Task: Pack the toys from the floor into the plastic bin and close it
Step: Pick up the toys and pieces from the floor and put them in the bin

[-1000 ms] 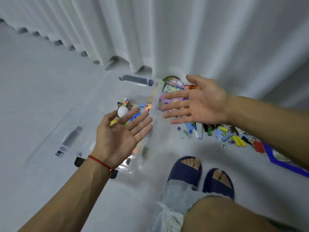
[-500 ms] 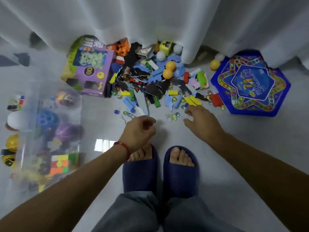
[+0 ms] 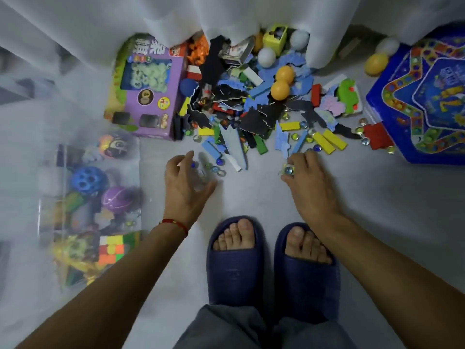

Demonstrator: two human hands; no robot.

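Left hand (image 3: 187, 181) fingers loosely curled low, right hand (image 3: 305, 178) fingers bent in pinching grip

Purple box (image 3: 151, 91) with green window — two orange balls (image 3: 281, 83), yellow blocks (image 3: 329, 142), navy slippers (image 3: 271, 268), blue star-patterned board (image 3: 427, 102).

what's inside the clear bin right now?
Through the bin wall: a blue holed ball, a purple ball, a colour cube, a white ball and yellow pieces. The wall blurs them; anything lower or behind these is hidden.
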